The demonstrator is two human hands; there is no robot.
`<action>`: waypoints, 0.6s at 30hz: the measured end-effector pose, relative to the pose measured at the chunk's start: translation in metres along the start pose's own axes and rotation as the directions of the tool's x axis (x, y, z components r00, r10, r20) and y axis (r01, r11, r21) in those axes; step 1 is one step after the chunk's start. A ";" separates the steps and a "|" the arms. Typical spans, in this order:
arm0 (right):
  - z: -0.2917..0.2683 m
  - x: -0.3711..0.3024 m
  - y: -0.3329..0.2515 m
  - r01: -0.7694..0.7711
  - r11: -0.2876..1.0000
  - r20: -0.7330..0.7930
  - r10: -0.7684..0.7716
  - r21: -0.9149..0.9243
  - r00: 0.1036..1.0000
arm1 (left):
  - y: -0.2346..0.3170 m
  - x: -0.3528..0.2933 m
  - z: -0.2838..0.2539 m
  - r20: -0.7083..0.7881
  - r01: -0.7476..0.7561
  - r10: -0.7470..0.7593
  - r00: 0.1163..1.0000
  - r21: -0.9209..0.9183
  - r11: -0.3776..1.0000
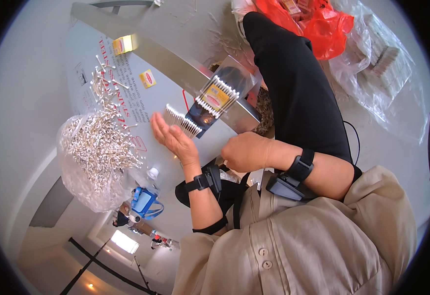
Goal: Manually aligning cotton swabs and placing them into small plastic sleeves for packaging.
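One swab row, at one o'clock from the loosely extended left hand, could be scattered by a nudge; right hand curled, pinch can't be told!

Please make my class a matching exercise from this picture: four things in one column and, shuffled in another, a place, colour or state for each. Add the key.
Column one:
1. Left hand
2. Loose swabs
3. Trousers
4. Shirt

Column two:
A. Black
B. Spilling from a clear bag
C. Beige
D. Beside a neat row of swabs

Pairs: 1-D, 2-B, 3-A, 4-C
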State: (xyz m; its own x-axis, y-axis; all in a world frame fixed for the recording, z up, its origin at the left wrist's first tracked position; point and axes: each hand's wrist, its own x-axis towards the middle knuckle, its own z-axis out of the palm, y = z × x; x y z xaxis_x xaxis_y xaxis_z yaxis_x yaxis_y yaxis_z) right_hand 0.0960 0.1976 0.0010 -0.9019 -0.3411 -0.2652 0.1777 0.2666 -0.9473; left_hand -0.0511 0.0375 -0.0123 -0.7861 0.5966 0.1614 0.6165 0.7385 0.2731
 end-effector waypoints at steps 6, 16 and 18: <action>0.004 0.005 0.007 0.003 0.997 -0.050 0.001 0.072 0.999 | -0.002 -0.017 -0.002 -0.015 0.041 -0.046 0.999 -0.248 0.968; 0.015 0.017 0.004 0.027 0.963 -0.546 0.128 0.267 0.828 | 0.016 -0.082 -0.011 0.169 0.041 -0.075 0.983 0.196 0.980; 0.018 0.018 0.001 -0.003 0.976 -0.563 0.129 0.219 0.817 | 0.019 -0.090 -0.010 0.188 0.031 -0.076 0.979 0.229 0.973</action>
State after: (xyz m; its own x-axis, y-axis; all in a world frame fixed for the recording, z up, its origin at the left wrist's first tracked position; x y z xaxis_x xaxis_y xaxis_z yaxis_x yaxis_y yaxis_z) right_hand 0.0872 0.1756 -0.0076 -0.9351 0.2631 -0.2373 0.2621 0.0633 -0.9629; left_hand 0.0311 -0.0052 -0.0119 -0.8082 0.5875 -0.0408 0.5854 0.8090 0.0531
